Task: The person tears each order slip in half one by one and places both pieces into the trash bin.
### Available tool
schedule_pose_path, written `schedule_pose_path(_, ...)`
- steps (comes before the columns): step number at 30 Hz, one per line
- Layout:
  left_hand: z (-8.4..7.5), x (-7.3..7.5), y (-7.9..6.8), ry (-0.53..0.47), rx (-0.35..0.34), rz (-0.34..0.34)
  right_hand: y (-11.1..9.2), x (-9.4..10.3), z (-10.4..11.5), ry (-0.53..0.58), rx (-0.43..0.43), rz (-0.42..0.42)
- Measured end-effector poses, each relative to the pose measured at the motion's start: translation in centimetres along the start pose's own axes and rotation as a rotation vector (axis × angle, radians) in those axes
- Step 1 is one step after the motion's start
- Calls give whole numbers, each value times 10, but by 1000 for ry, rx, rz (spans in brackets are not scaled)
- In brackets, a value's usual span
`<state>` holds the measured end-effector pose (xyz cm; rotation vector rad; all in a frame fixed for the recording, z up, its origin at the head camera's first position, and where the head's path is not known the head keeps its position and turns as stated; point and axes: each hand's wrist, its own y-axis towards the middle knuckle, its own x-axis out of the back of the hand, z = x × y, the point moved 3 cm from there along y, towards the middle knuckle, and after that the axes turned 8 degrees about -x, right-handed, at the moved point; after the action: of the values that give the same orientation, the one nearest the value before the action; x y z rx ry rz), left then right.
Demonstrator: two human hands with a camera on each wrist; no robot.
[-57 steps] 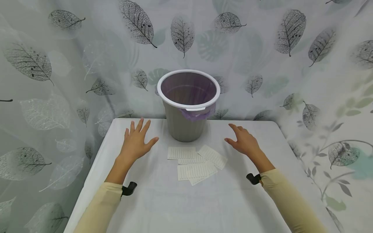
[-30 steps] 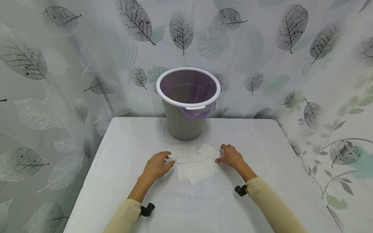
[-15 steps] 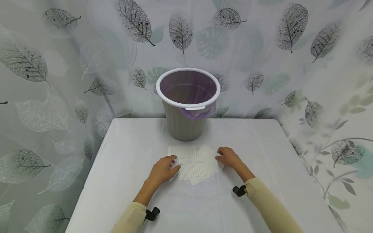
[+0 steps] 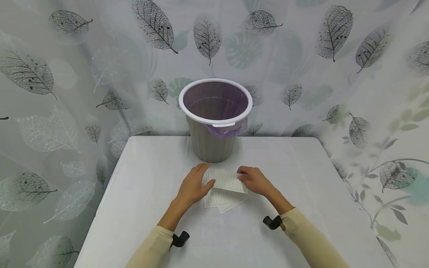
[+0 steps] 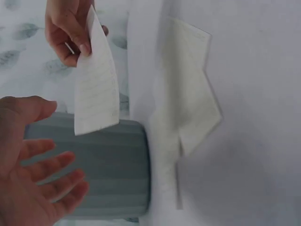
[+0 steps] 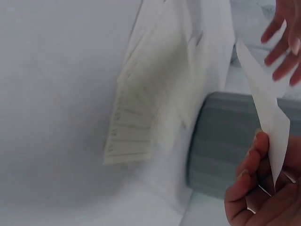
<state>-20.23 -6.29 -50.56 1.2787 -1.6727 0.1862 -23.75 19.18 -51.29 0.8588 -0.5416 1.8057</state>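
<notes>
My right hand (image 4: 256, 181) pinches one ruled paper slip (image 4: 230, 182) by its right end, between thumb and fingers. The slip is raised and tilted over the others, and the right wrist view shows it slightly bent in the right hand's fingers (image 6: 251, 157). My left hand (image 4: 193, 186) is beside the slip's other end, fingers spread and thumb apart. In the left wrist view a gap shows between the left hand (image 5: 33, 174) and the held slip (image 5: 98, 96). Several more cream slips (image 4: 214, 200) with printed lines lie overlapping on the table below, partly covered in the head view.
A grey bin (image 4: 212, 146) with a white rim (image 4: 214, 121) stands just behind the slips, lined with a purple bag (image 4: 225, 131). White cloth covers the table (image 4: 214, 238). A leaf-patterned curtain (image 4: 285, 56) hangs behind and at the sides.
Both hands have come inward from the table's sides to the slips. The right hand has lifted one slip and brought it left; the left hand has reached forward beside it, its fingers spreading.
</notes>
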Motion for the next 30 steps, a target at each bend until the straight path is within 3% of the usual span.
schedule_pose_path(6,-20,8,15,-63,-78,55,-8,3,32,25,100,55)
schedule_pose_path(11,-27,14,20,-107,-95,75,-11,7,49,24,180,57)
schedule_pose_path(21,-29,24,23,-190,-130,47,-8,8,70,60,295,-30)
schedule_pose_path(30,-36,28,23,-228,-188,102,-9,5,80,72,357,-93)
